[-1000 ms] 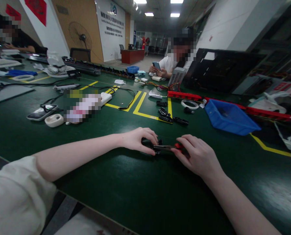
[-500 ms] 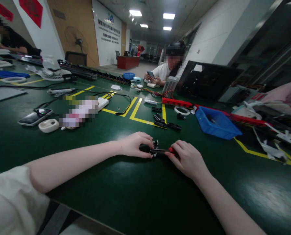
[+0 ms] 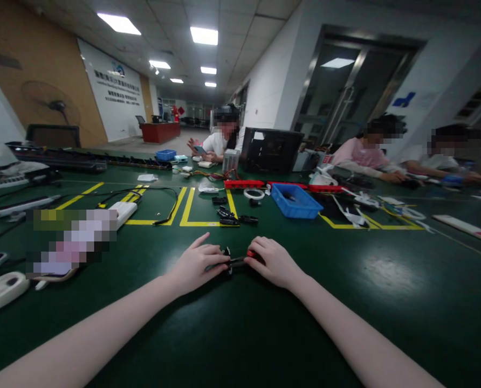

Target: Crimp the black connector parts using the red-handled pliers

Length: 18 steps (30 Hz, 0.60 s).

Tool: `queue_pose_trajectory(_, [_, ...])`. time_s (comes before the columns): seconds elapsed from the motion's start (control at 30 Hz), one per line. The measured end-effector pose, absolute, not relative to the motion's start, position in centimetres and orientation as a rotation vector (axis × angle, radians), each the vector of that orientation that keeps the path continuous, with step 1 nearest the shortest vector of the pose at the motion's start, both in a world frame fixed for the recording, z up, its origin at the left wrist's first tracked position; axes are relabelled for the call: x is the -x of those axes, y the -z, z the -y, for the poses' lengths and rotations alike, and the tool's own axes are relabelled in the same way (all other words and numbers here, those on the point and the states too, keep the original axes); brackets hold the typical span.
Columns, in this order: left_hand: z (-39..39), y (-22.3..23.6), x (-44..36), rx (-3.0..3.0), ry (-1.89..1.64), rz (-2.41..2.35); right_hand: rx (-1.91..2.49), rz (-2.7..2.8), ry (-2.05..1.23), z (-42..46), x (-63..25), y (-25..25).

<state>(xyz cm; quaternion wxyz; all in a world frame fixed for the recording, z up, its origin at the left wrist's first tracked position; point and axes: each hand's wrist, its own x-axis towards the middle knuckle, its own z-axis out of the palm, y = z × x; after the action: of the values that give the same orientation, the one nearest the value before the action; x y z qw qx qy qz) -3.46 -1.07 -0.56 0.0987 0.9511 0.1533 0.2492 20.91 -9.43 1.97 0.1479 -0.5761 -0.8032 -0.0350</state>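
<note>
Low over the green table, my left hand (image 3: 198,264) is closed on a small black part (image 3: 229,269), mostly hidden behind the fingers; its index finger is raised. My right hand (image 3: 273,261) is wrapped round the red handle (image 3: 250,253) of a hand tool with a slim metal end (image 3: 237,261). This end reaches left to the black part, between my fingertips. Whether the tool is pliers or scissors cannot be made out. Beyond my hands lie several similar black parts (image 3: 227,215).
A blue bin (image 3: 297,202) stands beyond my right hand, near a white ring (image 3: 254,194) and a red strip (image 3: 244,184). A phone (image 3: 74,242) and a white case (image 3: 4,291) lie left. Co-workers sit across the table, one (image 3: 220,143) holding a phone.
The view has swung to the right, bringing two more people into sight. My hands stay together at the black part; my left index finger has lifted.
</note>
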Motion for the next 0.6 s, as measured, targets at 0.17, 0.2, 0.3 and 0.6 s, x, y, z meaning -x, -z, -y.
queue_pose_trajectory(0.17, [1.0, 1.1, 3.4, -2.833, -0.798, -0.418, 1.608, 2.322, 0.054, 9.5, -21.3, -1.9])
queue_pose_trajectory(0.2, [1.0, 1.1, 3.4, -2.835, -0.81, -0.406, 1.589, 2.33, 0.048, 9.7, -21.5, -2.0])
queue_pose_trajectory(0.3, [1.0, 1.2, 3.3, -2.838, -0.797, -0.363, 1.544, 2.339, 0.006, 10.2, -22.3, -2.3])
queue_pose_trajectory(0.6, [0.8, 1.3, 3.1, -2.746, -0.715, -0.413, 1.69, 2.27, 0.081, 10.0, -24.5, -1.6])
